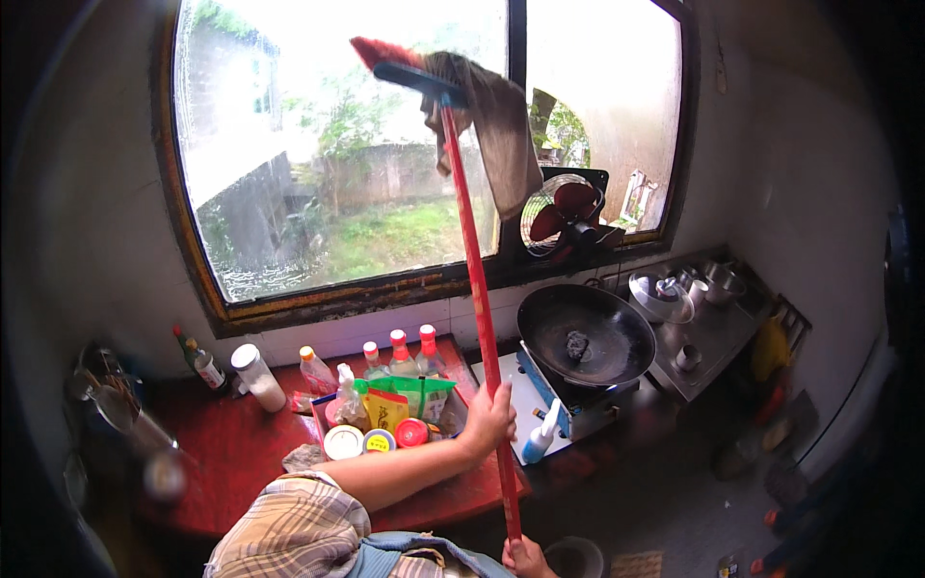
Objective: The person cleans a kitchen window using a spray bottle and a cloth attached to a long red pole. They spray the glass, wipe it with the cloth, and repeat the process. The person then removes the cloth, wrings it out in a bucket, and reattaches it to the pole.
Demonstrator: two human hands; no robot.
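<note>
Both of my hands grip the red handle (473, 267) of a broom. My left hand (489, 423) holds it partway up, while my right hand (526, 558) is closed around its lower end at the bottom of the view. Up at the window pane (347, 152), the broom head (419, 81) has a dark blue base and red bristles (383, 52). A grey-brown cloth (502, 134) drapes over the head and hangs down on its right side. Whether the cloth touches the glass I cannot tell. Watery streaks mark the pane's left part.
Below the window, a red table (217, 448) bears a box of seasonings (462, 404), several bottles (399, 350) and a lidded jar (258, 377). To the right are a wok (585, 336) on a stove, a spray bottle (542, 437), an exhaust fan (567, 213) and a metal counter (712, 347).
</note>
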